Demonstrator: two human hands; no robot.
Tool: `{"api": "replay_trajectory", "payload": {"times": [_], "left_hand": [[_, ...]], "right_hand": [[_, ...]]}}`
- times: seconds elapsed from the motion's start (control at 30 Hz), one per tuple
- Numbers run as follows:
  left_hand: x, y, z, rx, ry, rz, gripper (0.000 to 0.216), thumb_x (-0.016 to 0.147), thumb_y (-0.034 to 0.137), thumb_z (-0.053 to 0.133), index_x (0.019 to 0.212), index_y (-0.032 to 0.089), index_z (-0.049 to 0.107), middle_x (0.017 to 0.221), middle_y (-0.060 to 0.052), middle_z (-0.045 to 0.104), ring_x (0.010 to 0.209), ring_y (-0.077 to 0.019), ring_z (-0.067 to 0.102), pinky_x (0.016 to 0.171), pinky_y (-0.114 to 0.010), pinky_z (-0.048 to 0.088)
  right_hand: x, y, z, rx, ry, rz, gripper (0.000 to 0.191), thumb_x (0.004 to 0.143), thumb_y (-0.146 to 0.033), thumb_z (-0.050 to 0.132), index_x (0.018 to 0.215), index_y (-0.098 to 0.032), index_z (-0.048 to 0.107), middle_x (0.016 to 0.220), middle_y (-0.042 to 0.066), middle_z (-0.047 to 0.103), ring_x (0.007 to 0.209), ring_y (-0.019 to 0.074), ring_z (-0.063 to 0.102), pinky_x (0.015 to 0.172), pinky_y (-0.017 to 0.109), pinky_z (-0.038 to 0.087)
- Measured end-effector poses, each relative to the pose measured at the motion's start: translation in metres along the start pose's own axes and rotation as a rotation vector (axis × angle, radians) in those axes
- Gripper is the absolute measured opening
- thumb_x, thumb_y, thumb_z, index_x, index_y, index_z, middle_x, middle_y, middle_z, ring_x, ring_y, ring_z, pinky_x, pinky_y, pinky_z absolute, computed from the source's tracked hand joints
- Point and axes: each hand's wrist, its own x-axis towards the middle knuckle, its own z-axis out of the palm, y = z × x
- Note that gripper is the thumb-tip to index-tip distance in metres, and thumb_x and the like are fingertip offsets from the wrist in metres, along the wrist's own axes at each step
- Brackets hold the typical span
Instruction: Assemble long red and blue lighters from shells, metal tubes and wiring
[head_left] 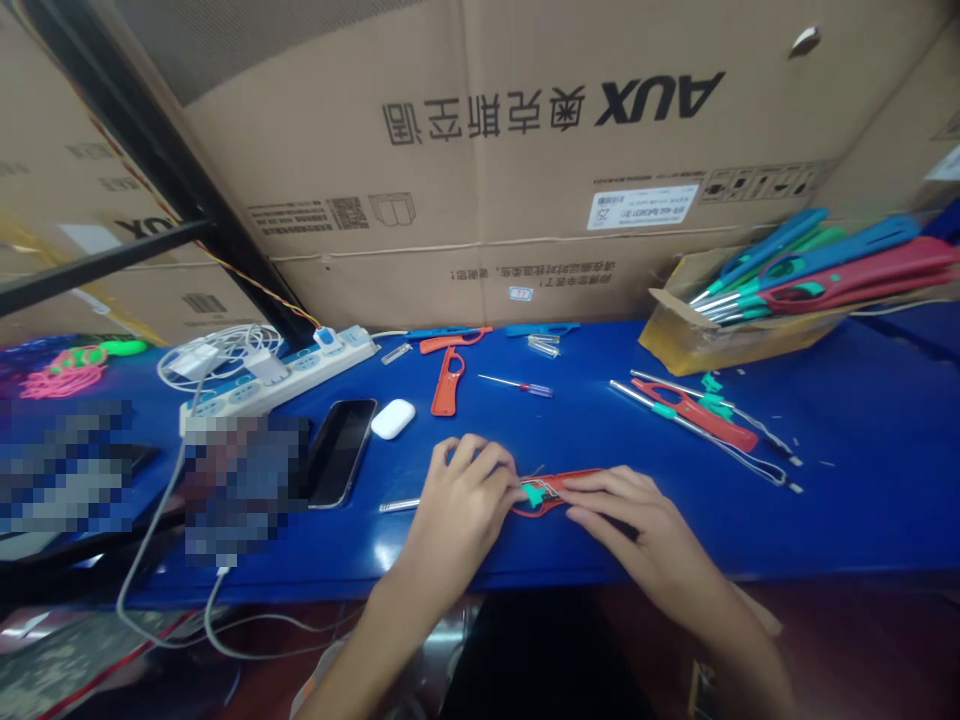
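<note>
On the blue table in front of me lies an orange-red lighter shell half (pixel 589 477), with a green trigger piece (pixel 533 493) and thin pale wires inside it. My left hand (pixel 466 505) has its fingers curled over the shell's left end, pinching by the green piece. A metal lighter tube (pixel 399 505) sticks out to the left of that hand. My right hand (pixel 645 515) grips the shell's right end between thumb and fingers, covering much of it. Beyond my hands are a screwdriver (pixel 525 386) and another orange shell half (pixel 448 385).
At right lie metal tubes with wires (pixel 675 413) and a red shell half (pixel 712 418). A box (pixel 679 345) of long lighters stands behind them. Leftward are a white earphone case (pixel 393 419), a phone (pixel 341 455) and a power strip (pixel 300 372). Cardboard (pixel 450 200) walls the back.
</note>
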Motion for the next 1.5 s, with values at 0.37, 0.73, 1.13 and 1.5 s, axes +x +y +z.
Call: {"api": "replay_trajectory", "payload": {"times": [0.37,0.73,1.13,1.5], "left_hand": [[0.006,-0.011,-0.001,-0.127,-0.06,-0.012,0.014,0.096,0.029,0.065,0.085,0.022,0.071,0.097,0.004,0.071,0.089,-0.0166,0.056,0.085,-0.037,0.031],[0.014,-0.014,-0.006,0.072,-0.1,0.105,0.014,0.097,0.025,0.063,0.087,0.019,0.071,0.1,0.001,0.072,0.09,-0.0195,0.056,0.086,-0.039,0.031],[0.004,-0.013,-0.003,0.059,-0.011,0.132,0.014,0.098,0.023,0.062,0.089,0.021,0.072,0.099,0.0,0.071,0.089,-0.0187,0.055,0.086,-0.038,0.035],[-0.007,-0.003,0.003,0.082,0.073,0.07,0.02,0.1,0.013,0.053,0.102,0.021,0.071,0.102,-0.002,0.07,0.087,-0.0175,0.058,0.088,-0.039,0.037]], "right_hand": [[0.001,-0.003,-0.004,0.0,-0.058,0.019,0.029,0.103,-0.043,0.049,0.128,-0.04,0.063,0.13,-0.004,0.068,0.119,0.0215,0.059,0.107,0.047,0.039],[0.0,0.0,-0.002,0.008,-0.033,-0.001,0.027,0.104,-0.039,0.049,0.126,-0.04,0.065,0.13,-0.004,0.069,0.12,0.0219,0.06,0.107,0.048,0.04],[-0.001,-0.001,-0.002,0.017,-0.022,-0.033,0.029,0.103,-0.038,0.05,0.13,-0.04,0.062,0.135,-0.005,0.067,0.125,0.021,0.057,0.111,0.048,0.037],[0.001,-0.003,-0.003,-0.018,-0.016,-0.036,0.03,0.103,-0.037,0.05,0.13,-0.038,0.065,0.13,-0.001,0.069,0.12,0.023,0.06,0.106,0.05,0.044]]}}
